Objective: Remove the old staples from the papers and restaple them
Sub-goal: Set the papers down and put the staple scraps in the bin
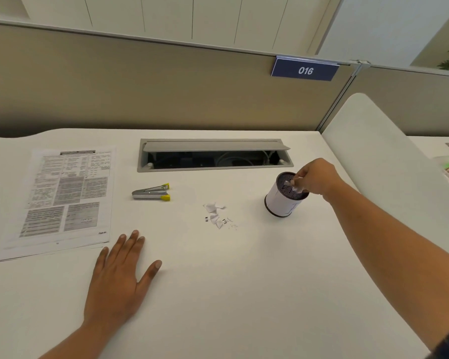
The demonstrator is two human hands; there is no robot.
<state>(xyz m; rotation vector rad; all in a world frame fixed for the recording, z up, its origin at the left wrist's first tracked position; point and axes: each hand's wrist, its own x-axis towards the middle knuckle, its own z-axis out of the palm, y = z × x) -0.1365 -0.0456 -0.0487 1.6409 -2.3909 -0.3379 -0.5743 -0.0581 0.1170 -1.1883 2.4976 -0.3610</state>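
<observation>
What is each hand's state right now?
Left hand: open, flat on the desk.
Right hand: pinching paper scraps over the cup.

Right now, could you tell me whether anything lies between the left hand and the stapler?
Nothing visible does: only bare desk separates the left hand from the stapler; the papers lie off to the left.
</observation>
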